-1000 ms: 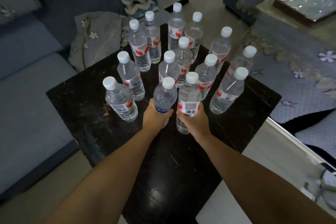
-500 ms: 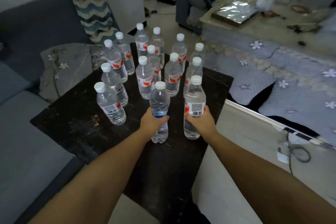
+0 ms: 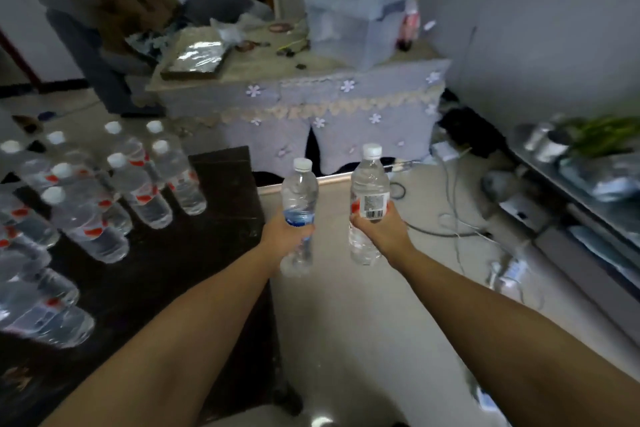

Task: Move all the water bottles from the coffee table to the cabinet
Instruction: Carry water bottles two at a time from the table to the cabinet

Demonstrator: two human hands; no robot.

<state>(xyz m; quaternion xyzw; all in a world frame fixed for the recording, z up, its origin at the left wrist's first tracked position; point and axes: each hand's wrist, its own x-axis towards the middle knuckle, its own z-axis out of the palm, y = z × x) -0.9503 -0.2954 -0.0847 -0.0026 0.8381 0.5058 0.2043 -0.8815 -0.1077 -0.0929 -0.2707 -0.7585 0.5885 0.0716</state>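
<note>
My left hand (image 3: 285, 236) grips a clear blue-label water bottle (image 3: 299, 184) round its middle, upright, in the air past the right edge of the black coffee table (image 3: 221, 191). My right hand (image 3: 377, 230) grips a red-label water bottle (image 3: 370, 180) with a barcode, also upright, over the pale floor. Several more white-capped water bottles (image 3: 138, 180) stand in a blurred cluster on the table at the left. A low cabinet (image 3: 585, 191) with a shiny top runs along the right wall.
Ahead stands a table draped in a grey flowered cloth (image 3: 311, 107) with clear plastic boxes (image 3: 349, 28) stacked on it. Cables (image 3: 457, 218) and a power strip (image 3: 505, 270) lie on the floor at the right. A grey armchair (image 3: 104, 55) is at the back left.
Both hands have lifted their bottles off the coffee table and carried them to the right. The view has swung right, so the table now lies at the left and the cabinet shows.
</note>
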